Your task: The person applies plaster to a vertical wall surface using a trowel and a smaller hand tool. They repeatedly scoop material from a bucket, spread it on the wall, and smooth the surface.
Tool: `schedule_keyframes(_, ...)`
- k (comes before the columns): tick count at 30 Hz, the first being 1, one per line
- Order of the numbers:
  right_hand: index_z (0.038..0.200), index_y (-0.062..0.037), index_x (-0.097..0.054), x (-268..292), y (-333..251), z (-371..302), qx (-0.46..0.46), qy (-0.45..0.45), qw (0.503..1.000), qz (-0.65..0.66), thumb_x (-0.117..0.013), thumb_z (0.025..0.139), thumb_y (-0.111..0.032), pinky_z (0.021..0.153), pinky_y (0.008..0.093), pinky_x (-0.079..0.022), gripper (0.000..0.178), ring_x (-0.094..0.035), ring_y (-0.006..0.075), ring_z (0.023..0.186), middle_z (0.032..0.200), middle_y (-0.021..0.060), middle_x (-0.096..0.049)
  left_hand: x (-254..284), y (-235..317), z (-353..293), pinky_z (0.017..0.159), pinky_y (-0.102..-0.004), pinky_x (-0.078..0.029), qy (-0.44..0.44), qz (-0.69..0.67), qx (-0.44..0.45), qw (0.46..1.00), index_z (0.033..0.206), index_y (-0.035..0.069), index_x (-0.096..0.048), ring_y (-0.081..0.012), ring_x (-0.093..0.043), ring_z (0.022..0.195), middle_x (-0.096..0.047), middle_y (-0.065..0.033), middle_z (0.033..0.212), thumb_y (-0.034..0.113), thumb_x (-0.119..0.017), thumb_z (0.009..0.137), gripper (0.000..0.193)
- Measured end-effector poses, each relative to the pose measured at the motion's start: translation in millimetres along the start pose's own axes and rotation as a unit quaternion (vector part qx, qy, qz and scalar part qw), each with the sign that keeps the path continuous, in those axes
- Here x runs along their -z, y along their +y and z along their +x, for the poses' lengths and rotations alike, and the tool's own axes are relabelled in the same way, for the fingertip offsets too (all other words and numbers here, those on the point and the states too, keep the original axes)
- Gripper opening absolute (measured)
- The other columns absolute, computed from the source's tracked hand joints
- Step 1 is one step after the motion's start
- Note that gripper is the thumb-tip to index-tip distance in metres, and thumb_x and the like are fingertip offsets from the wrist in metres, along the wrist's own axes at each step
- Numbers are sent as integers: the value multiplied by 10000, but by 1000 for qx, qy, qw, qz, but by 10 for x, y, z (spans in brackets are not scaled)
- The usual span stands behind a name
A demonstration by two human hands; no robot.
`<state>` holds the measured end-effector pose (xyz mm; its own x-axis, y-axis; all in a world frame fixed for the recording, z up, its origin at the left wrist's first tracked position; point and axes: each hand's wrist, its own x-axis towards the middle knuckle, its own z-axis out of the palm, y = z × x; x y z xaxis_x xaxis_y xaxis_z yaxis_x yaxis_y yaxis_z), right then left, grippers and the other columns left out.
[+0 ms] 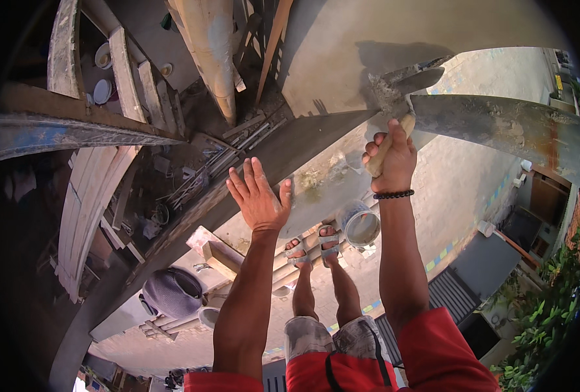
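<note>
Evidently right hand (395, 157) grips trowel (386, 95), fingers closed round its handle; blade near pale wall (342, 59), contact unclear. Shallow angle, even pressure seem best. Left hand (260, 200) empty, fingers outstretched; better kept clear.

Daylight brightly illuminates the pavement (453, 196); the left side is dim. A shadow (391, 55) crosses the wall (329, 72). Peripheral edges exhibit fisheye curvature.
</note>
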<state>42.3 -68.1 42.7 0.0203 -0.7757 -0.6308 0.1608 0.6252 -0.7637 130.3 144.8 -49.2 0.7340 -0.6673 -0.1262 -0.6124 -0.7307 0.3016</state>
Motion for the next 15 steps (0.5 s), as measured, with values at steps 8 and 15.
schedule_keyframes(8,909,-108,-452,-61,-4,-27,27,-12,999,-14,-597,893,-269,392,291,-434,217,-491,137,462,654,17,-478,20,20,-12,1131,-532,-56,-5,2,1,1000,1447,30,-214,-436,-151,1375,-318,-189,1436,512,-435,898,763)
schedule_keyframes(15,911,-103,-460,19,75,31,-13,-15,997,-72,-602,891,-275,390,282,-436,224,-495,132,466,664,20,-485,15,52,89,1132,-528,-55,3,5,-2,1000,1450,32,-210,-425,-151,1377,-320,-184,1434,514,-435,898,766)
